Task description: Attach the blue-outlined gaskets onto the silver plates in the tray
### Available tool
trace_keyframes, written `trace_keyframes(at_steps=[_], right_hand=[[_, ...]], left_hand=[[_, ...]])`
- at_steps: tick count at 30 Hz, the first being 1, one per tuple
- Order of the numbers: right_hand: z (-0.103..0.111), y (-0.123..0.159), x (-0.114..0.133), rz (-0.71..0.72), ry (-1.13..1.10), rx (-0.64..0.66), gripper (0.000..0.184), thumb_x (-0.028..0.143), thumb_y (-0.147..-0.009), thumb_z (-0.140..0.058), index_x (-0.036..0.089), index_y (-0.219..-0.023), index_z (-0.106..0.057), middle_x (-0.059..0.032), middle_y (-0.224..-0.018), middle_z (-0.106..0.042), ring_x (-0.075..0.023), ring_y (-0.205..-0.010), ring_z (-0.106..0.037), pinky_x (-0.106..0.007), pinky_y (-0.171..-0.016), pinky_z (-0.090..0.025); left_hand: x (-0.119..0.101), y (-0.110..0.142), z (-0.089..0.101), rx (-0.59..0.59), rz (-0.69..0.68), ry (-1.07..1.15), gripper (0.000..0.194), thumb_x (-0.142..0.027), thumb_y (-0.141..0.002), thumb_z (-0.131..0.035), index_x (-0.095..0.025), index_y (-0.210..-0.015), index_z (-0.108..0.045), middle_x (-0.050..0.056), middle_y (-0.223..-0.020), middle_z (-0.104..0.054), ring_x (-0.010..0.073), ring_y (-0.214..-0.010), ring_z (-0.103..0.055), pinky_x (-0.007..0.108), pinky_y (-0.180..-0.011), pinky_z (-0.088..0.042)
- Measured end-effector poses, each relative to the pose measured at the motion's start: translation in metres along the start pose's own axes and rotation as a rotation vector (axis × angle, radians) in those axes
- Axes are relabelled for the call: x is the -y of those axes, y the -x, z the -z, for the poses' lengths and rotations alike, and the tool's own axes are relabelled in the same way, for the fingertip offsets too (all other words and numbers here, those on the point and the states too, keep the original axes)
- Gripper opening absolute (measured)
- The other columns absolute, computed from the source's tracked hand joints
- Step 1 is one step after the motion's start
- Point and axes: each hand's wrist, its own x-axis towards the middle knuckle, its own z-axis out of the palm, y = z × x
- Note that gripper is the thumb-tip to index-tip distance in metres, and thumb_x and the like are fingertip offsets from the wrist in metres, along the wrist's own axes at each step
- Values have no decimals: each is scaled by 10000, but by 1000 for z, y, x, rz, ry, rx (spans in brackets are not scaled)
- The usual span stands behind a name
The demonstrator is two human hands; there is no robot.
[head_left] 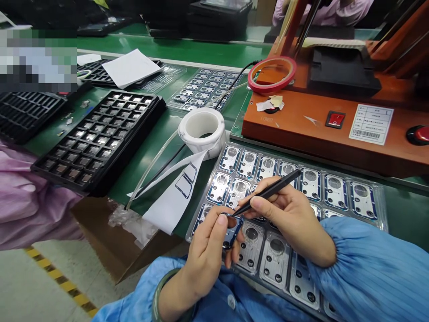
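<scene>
Between its fingers and thumb, my left hand grips a small blue-edged plate with a round opening. My right hand is closed on black tweezers, whose tips meet the upper edge of the plate. Both hands are over a clear plastic tray holding rows of silver plates, many with blue edging. Left of the tray stands a roll of white backing tape. Its loose strip hangs down and bears dark blue frame-shaped adhesive pieces. My fingers partly cover the held plate.
An orange machine with a red switch stands at the right, a red tape roll leaning on it. Black trays of small metal parts lie left. Below is an open cardboard box. A co-worker's pink sleeve shows at left.
</scene>
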Motion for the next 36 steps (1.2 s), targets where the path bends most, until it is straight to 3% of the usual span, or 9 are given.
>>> trace_keyframes(at_steps=[9,24,33,36], right_hand=[[-2,1,3,25,-28,13,184,274,-773,-758,193,-815,-598,12,-752,-694,-100,-713,-689,-175,-696,-596],[-1,2,3,72,82,2,183,314,-803,-731,199,-812,-589,7,-762,-683,-95,-719,-684,-155,-684,-565],[-2,4,4,133,185,-36,163,294,-809,-713,186,-802,-591,-13,-775,-680,-113,-722,-686,-172,-664,-563],[-3,6,5,139,181,-40,162,278,-804,-713,187,-797,-579,-18,-777,-681,-119,-715,-685,-196,-679,-571]], left_hand=[[-4,3,-5,-104,73,-2,355,-527,-880,-503,-184,-794,-527,-12,-612,-588,78,-403,-496,147,-359,-319],[0,1,0,3,26,24,333,-511,-910,-465,-194,-901,-569,1,-667,-605,91,-434,-509,165,-364,-343],[-2,3,-3,-64,71,11,322,-501,-909,-466,-194,-881,-560,-3,-641,-592,90,-428,-504,162,-364,-328],[0,2,0,-16,43,15,328,-510,-915,-453,-198,-894,-553,-1,-650,-595,92,-427,-511,161,-355,-344]])
